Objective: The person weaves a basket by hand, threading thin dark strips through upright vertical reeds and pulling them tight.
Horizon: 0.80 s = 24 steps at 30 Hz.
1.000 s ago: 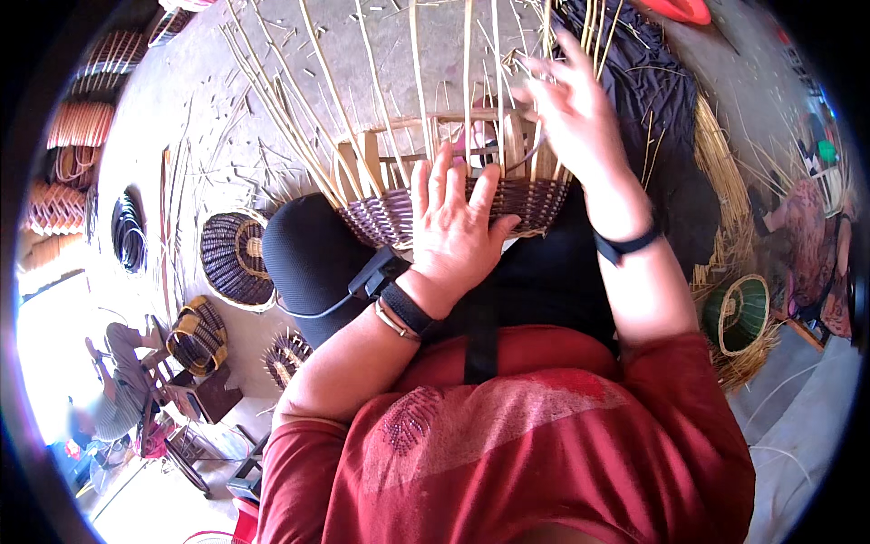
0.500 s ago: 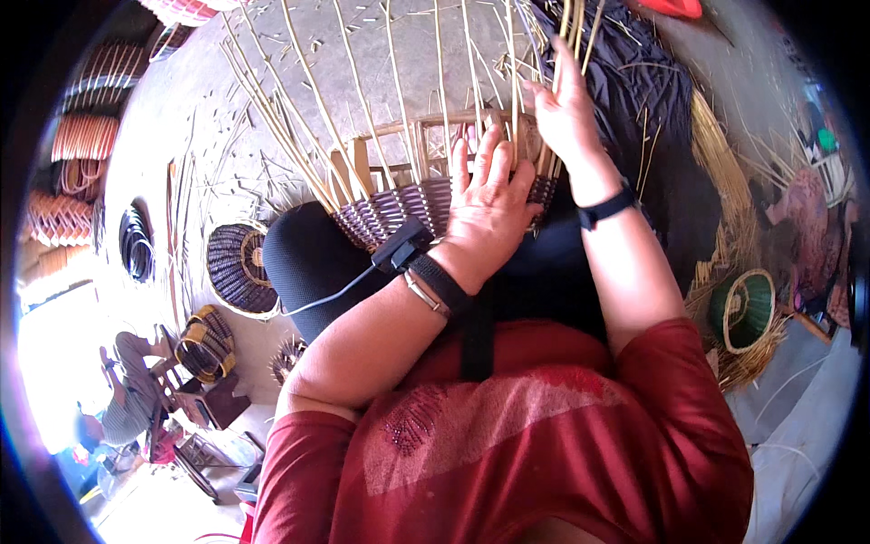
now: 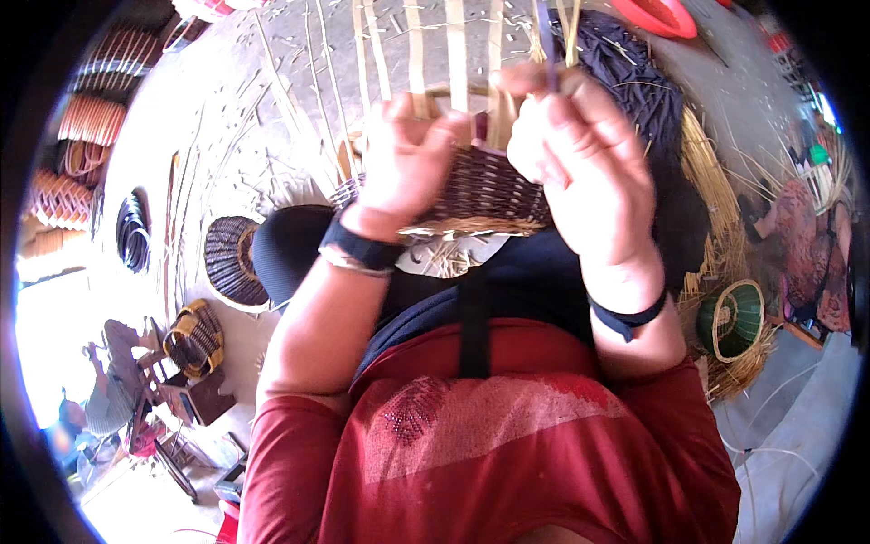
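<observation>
A half-woven basket [image 3: 494, 186] of dark purple and pale strands lies tilted across my lap, its light stakes [image 3: 417, 45] fanning away from me. My left hand [image 3: 408, 168] is at the basket's left side, against the stakes; thumb and forefinger stand apart, but the other fingers are blurred and partly hidden. Over the right side is my right hand [image 3: 598, 163], fingers bent together around a purple strand [image 3: 546, 32] that runs up past the stakes. Motion smears its fingertips. Cut pale ends [image 3: 449, 256] show beneath the basket's near edge.
A dark round basket [image 3: 234, 260] sits by my left knee, a black coil [image 3: 134, 231] beyond it. Dark cloth [image 3: 621, 68] and straw bundles [image 3: 711, 199] lie right, near a green basket [image 3: 736, 319]. A red basin [image 3: 662, 14] stands far right. Other people sit at both sides.
The basket has turned and tilted, showing its near edge. My left hand has moved left off the woven wall; my right hand has come down and closed around the purple strand.
</observation>
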Motion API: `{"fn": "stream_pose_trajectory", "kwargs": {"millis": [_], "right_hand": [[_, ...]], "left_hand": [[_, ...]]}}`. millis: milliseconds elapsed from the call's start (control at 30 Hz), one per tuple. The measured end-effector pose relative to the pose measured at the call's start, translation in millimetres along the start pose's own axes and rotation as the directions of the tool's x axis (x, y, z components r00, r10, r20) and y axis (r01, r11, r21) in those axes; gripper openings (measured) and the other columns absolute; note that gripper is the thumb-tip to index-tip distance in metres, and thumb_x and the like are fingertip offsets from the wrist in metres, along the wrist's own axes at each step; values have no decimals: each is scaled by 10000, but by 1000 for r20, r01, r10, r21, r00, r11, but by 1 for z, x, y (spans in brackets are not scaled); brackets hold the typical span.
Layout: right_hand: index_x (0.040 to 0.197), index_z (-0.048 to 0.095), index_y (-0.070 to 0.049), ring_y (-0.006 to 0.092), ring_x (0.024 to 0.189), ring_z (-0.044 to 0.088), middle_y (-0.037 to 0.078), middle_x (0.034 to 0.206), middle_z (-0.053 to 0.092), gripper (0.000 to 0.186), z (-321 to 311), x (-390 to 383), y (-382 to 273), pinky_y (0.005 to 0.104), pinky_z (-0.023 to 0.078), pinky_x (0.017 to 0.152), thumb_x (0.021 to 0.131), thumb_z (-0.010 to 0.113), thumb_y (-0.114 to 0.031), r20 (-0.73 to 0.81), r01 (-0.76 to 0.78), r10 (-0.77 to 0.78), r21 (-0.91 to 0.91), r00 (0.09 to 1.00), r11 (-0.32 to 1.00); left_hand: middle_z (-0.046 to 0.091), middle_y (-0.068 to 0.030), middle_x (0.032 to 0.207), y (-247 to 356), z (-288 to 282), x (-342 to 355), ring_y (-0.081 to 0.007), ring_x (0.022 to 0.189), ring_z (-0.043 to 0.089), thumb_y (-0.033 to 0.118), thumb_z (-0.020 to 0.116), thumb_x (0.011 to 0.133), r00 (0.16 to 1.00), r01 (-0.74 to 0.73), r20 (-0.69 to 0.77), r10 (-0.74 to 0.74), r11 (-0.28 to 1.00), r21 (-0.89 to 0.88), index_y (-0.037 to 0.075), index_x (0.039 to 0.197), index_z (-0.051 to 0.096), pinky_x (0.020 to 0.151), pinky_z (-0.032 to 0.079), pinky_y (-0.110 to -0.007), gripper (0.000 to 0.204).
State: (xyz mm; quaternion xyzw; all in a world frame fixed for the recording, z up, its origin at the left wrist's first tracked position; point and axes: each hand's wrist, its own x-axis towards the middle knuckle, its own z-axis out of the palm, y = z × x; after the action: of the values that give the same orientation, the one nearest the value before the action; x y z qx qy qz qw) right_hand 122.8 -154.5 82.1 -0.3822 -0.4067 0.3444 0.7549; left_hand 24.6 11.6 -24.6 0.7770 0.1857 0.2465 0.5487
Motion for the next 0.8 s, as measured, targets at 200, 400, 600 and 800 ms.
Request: {"fn": "stream_pose_trajectory", "kwargs": {"millis": [200, 400, 600, 800], "right_hand": [[1262, 591, 26, 106, 613, 428, -28, 689, 413, 302, -25, 12, 71, 315, 453, 667, 1088, 418, -149, -207, -310, 376, 290, 903, 905], [1299, 559, -11, 108, 640, 447, -26, 747, 432, 294, -16, 5, 57, 341, 460, 724, 1088, 439, -176, -264, -400, 451, 225, 853, 888], [1433, 521, -65, 207, 1045, 668, 161, 1246, 636, 405, -19, 61, 66, 313, 540, 909, 1028, 527, -50, 158, 197, -136, -914, 978, 353], [1611, 145, -117, 177, 961, 693, 232, 1356, 566, 859, -8, 87, 79, 303, 589, 787, 935, 665, -15, -119, -112, 13, -889, 993, 443]], "left_hand": [[626, -29, 1153, -72, -43, -58, -104, 1069, 551, 185, 614, 1021, 976, -22, -216, -5, 992, -126, 11, 976, 723, 965, 424, -284, 210], [408, -252, 1492, -17, -20, -71, -481, 1389, 359, 147, 742, 847, 889, -137, -334, 315, 876, 462, 97, 1433, 493, 1133, 303, -540, 639], [410, -283, 1461, 10, 19, -89, -525, 1463, 209, 586, 595, 924, 986, -92, -51, 158, 776, 624, 22, 1534, 362, 1185, 143, -624, 863], [436, -256, 1391, 10, 25, -83, -543, 1450, 215, 393, 744, 836, 987, -85, -65, 150, 810, 581, 65, 1425, 506, 1157, 187, -644, 714]]}}
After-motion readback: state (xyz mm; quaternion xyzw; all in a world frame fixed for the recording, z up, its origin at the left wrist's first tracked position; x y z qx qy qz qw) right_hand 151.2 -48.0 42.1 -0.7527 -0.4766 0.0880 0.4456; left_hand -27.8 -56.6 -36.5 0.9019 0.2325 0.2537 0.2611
